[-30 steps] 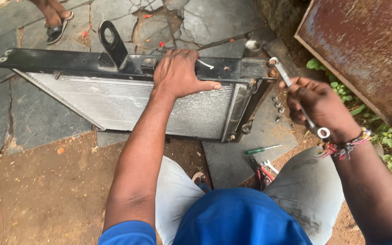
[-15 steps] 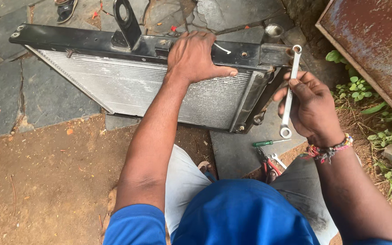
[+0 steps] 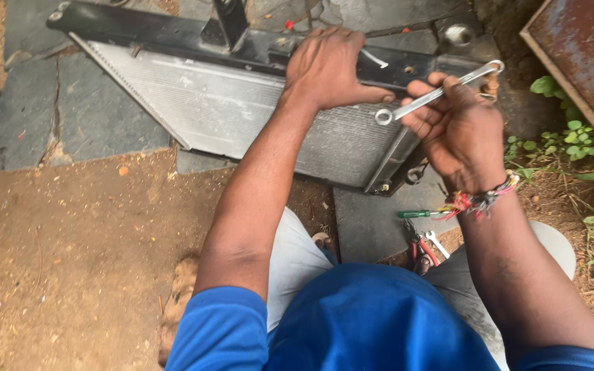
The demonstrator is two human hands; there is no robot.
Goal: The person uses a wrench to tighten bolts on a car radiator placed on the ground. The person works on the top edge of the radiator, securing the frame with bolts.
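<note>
radiator fills the upper middle of the frame, lying tilted on grey stone slabs, its silver fins facing up and its black top tank running from the upper left toward the upper right. the left hand lies flat on that tank at top centre, fingers spread wide, thumb stretched right along the fins; it grips nothing, only presses down. the right hand sits just right of centre in the upper half, closed around the middle of a silver wrench. the wrench slants across the frame: its ring end is just beside the left thumb, over the radiator's right edge, and its other end points to the upper right, near the tank's corner. a beaded bracelet wraps the right wrist.

below the right hand, right of centre, a green-handled screwdriver lies on a slab, with red-handled pliers and a small spanner just beneath it, near the person's knee. a rusty metal sheet leans in the upper right corner, green weeds below it. bare dirt covers the lower left. a blue shirt fills the bottom centre.
</note>
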